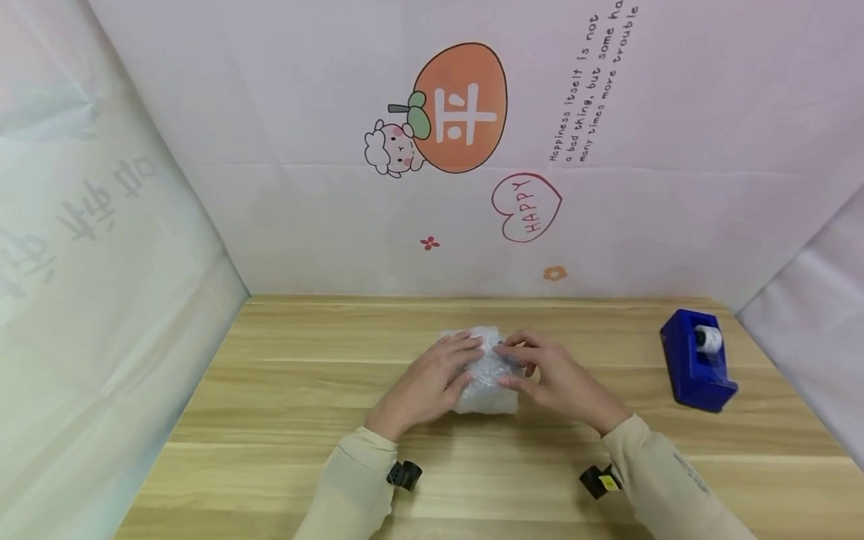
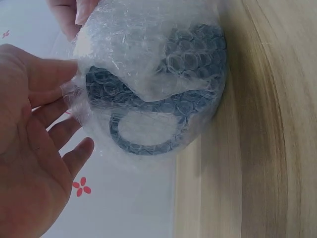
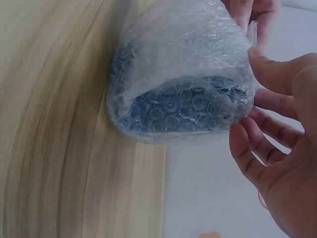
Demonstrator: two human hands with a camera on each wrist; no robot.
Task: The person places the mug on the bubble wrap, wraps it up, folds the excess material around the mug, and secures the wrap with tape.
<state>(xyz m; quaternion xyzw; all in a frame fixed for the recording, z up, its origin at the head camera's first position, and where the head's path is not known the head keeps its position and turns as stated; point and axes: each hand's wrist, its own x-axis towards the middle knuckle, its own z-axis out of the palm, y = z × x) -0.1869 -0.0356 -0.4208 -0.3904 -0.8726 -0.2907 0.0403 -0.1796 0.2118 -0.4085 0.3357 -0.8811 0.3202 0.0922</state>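
A dark mug (image 2: 148, 105) lies inside clear bubble wrap (image 1: 487, 399) on the table. Its looped handle (image 2: 143, 148) shows through the layers in the left wrist view. From the left, my left hand (image 1: 428, 379) holds the wrapped mug, fingers across its top and thumb toward the near side. My right hand (image 1: 556, 379) grips the other side, thumb and fingertips at the wrap. In the right wrist view a thin clear edge (image 3: 253, 33) sticks up between the hands; whether it is wrap or tape I cannot tell.
A blue tape dispenser (image 1: 691, 375) with a roll of tape (image 1: 709, 340) stands at the right of the wooden table (image 1: 290, 420). Behind the table rises a printed cloth backdrop (image 1: 324, 225), with more cloth at both sides.
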